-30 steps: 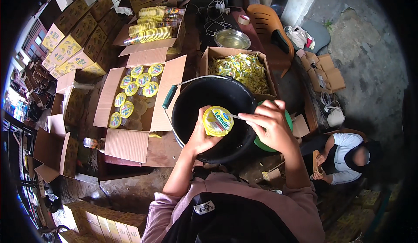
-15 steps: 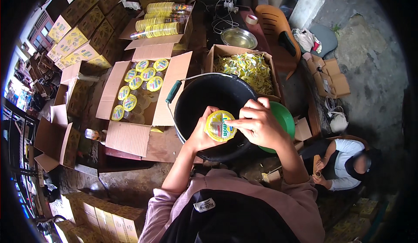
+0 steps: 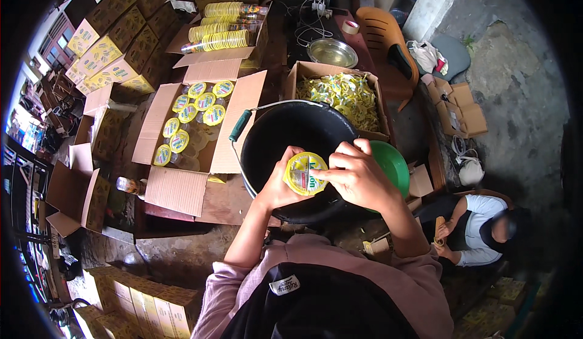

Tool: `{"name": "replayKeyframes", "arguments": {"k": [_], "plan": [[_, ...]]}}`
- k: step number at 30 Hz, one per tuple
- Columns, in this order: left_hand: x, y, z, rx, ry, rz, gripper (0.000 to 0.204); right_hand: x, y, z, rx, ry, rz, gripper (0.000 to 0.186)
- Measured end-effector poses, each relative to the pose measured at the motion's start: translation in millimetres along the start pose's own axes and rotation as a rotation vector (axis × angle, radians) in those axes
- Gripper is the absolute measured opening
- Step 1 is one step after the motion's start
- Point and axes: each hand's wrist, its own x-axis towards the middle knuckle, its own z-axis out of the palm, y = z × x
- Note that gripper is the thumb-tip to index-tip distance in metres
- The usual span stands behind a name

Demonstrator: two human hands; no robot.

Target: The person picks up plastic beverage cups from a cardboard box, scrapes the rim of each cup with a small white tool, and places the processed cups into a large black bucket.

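Over a black bucket [image 3: 261, 135] with a green-gripped wire handle, my left hand [image 3: 278, 184] is wrapped round a sealed drink cup [image 3: 297, 184] with a yellow-rimmed printed lid. My right hand [image 3: 355, 172] rests its outstretched index fingertip on the lid; its other fingers are bent and apart, with nothing visible in them. Left of the bucket, an open cardboard box [image 3: 155, 126] holds several sealed cups [image 3: 205, 101] with the same lids. Behind the bucket stands a carton [image 3: 292, 84] full of yellow and green lid scraps [image 3: 343, 96].
A green basin [image 3: 392, 163] sits by the bucket's right side. Stacked yellow cups [image 3: 228, 40] lie in a far box, near a metal bowl [image 3: 333, 52]. A bottle [image 3: 129, 185] lies at the table's left edge. Another person [image 3: 486, 230] sits at the lower right, holding something brown.
The cup in my left hand has turned slightly under my right index finger, which stays on the lid. The rest of the scene looks nearly the same.
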Motion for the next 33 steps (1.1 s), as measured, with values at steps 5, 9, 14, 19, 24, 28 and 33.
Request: {"name": "replayKeyframes", "arguments": {"k": [5, 9, 14, 19, 24, 28, 33], "plan": [[0.1, 1.0, 0.0, -0.014, 0.005, -0.042, 0.069, 0.3, 0.5, -2.5, -0.021, -0.025, -0.003, 0.024], [0.8, 2.1, 0.6, 0.013, -0.003, 0.005, 0.068, 0.3, 0.9, -1.1, -0.029, -0.034, 0.008, 0.022], [0.7, 1.7, 1.3, 0.016, -0.032, -0.008, 0.068, 0.4, 1.2, 1.0, -0.048, -0.039, -0.007, 0.022], [1.8, 5.4, 1.3, 0.072, -0.026, -0.011, 0.068, -4.6, 5.5, -0.9, -0.039, -0.062, 0.03, 0.025], [1.9, 3.3, 1.5, 0.048, -0.037, -0.015, 0.068, -2.1, 4.2, 4.6, -0.068, -0.049, 0.021, 0.024], [2.2, 7.4, -0.4, 0.092, -0.029, -0.018, 0.067, -11.3, 7.0, -4.0, -0.066, -0.09, 0.069, 0.022], [2.3, 5.9, 1.0, 0.104, -0.023, -0.018, 0.067, -24.5, 10.3, -13.1, -0.087, -0.075, 0.111, 0.023]]}}
